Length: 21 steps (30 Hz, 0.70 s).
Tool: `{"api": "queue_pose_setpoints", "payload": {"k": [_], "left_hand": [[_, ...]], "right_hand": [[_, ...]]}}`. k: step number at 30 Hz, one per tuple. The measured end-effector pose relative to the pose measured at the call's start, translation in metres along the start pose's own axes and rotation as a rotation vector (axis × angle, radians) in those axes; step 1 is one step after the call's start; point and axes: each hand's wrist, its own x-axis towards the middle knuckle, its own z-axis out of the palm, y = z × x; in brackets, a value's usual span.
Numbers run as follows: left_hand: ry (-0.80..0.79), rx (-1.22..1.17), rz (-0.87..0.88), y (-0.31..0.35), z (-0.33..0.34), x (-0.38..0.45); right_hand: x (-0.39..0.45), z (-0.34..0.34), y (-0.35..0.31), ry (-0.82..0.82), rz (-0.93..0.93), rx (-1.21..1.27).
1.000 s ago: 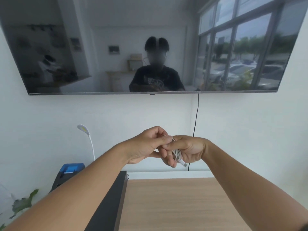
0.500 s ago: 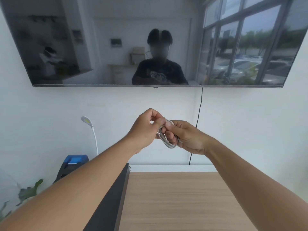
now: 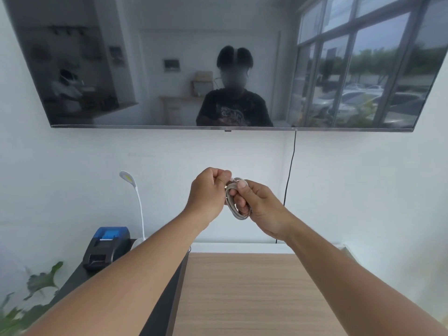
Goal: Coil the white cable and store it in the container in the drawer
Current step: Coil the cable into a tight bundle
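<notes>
Both hands share the grip on the thin white cable (image 3: 234, 202), wound into a small oval bundle of several loops and held in the air, well above the far edge of the light wooden worktop (image 3: 247, 294). Right hand (image 3: 260, 207) has its thumb pressed over the top of the loops and its fingers curled through and round them, so it is clamped on the coil. Left hand (image 3: 209, 194) is curled into a fist against the coil's upper left side, thumb and forefinger pinching what seems to be the cable's free end; the plug itself is too small to make out.

Coiling looks close to done, with no loose length hanging down. The step in hand is probably tucking or wrapping the last end so the loops stay together. Next comes the storing, which calls for one hand to keep the bundle tight while the other opens the drawer; neither drawer nor container is in view.

Further out, a black thermal printer with a blue top (image 3: 106, 247) and a white gooseneck lamp (image 3: 135, 197) stand on a dark surface to the left, by green leaves (image 3: 36, 287). On the white wall hangs a large dark television (image 3: 145, 69), a black cord (image 3: 289, 170) dropping from it.
</notes>
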Motion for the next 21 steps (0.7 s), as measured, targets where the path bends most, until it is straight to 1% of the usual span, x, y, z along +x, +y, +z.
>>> {"api": "queue_pose_setpoints", "payload": {"k": [4,6,7,8,10,12,15,17,21], "left_hand": [[-0.010,-0.130,-0.099,0.004,0.002,0.001],[0.011,-0.187,-0.126,0.006,0.004,-0.001],[0.040,-0.179,-0.103,0.006,0.004,-0.003],[0.074,-0.140,-0.042,0.006,0.004,-0.004],[0.093,-0.028,0.143,0.006,0.001,-0.009],[0.022,0.098,0.297,0.005,-0.004,-0.013],[-0.070,0.370,0.439,-0.001,-0.009,-0.019],[-0.093,0.433,0.467,-0.003,-0.008,-0.022],[-0.172,0.351,0.398,-0.001,-0.006,-0.029]], "right_hand": [[0.000,0.003,0.000,0.057,-0.057,-0.084],[0.000,0.003,0.000,0.073,-0.066,-0.103],[0.000,0.003,-0.001,0.075,-0.067,-0.101],[0.000,0.003,-0.001,0.075,-0.065,-0.089],[0.000,0.001,-0.003,0.080,-0.054,-0.057],[-0.001,-0.002,-0.006,0.093,-0.045,-0.054],[-0.004,-0.007,-0.009,0.103,-0.037,-0.071],[-0.007,-0.007,-0.011,0.116,-0.035,-0.073],[-0.009,-0.005,-0.011,0.165,-0.029,-0.032]]}}
